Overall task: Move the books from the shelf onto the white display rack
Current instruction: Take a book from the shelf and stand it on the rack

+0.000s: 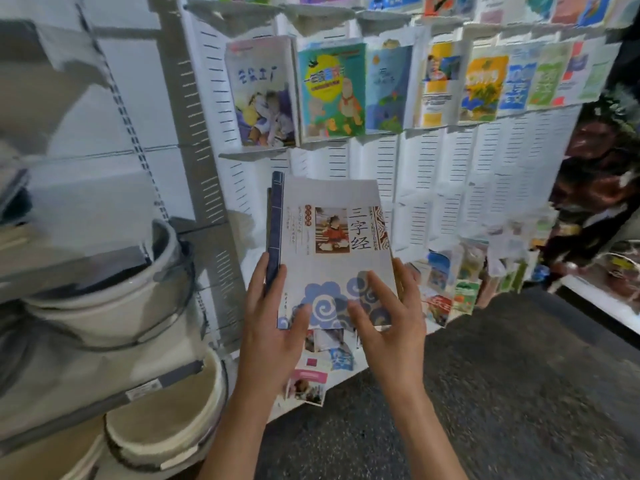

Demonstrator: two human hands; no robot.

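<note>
- white display rack (433,174): a slotted white wall of narrow ledges fills the middle and right of the view. its upper ledge carries a row of picture books (332,88) standing upright, covers facing out, edges touching or overlapping; more covers line the top edge. the ledge level right behind the held book is bare slotted panel. low on the rack, further books (464,275) lean cover-out near the dark speckled floor (502,393).
- grey shelf (79,271): a metal shelf unit stands to the left of the rack, with a perforated upright between them.
- buckets (114,299): a white pail with a dark wire handle sits on the middle shelf board, something dark inside it, too blurred to tell. a second pail (166,417) on the board below looks filled with a pale, flat mass.
- book (332,251): held upright in front of the rack, long axis vertical, top edge tipped slightly away and to the left, dark blue spine on the left, pale cover with large characters and blue cloud swirls facing the camera. another thin book seems to lie behind it at the spine.
- left hand (273,313): raised from below, fingers curled round the spine edge, thumb laid on the lower cover.
- right hand (388,313): at the lower right corner, fingers behind the right edge, thumb and forefinger spread loosely over the cover.
</note>
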